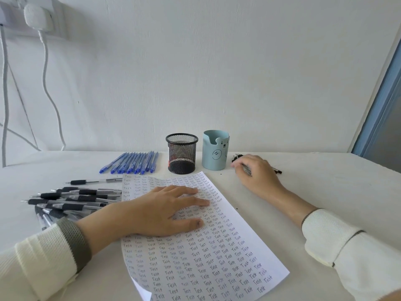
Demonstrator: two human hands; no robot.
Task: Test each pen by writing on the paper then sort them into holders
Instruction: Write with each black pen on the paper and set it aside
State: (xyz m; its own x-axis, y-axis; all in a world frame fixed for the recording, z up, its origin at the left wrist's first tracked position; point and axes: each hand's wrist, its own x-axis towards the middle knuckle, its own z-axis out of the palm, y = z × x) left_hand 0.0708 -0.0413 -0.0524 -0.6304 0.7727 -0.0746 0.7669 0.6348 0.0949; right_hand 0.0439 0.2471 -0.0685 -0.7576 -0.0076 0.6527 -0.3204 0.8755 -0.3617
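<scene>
My left hand (165,209) lies flat, fingers straight, on the paper (217,257). Past its far-right corner my right hand (256,172) pinches a black pen (247,169). Tabletop (303,192) shows along its right edge.

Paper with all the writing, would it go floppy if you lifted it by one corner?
Probably floppy: the paper is one thin sheet, and its near corner curls up. It looks light and may slide on the smooth table, which could be why the left hand presses flat on it.

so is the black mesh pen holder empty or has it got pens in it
Empty: the black wire-mesh cylindrical holder stands upright, and through its mesh no pens show.
</scene>
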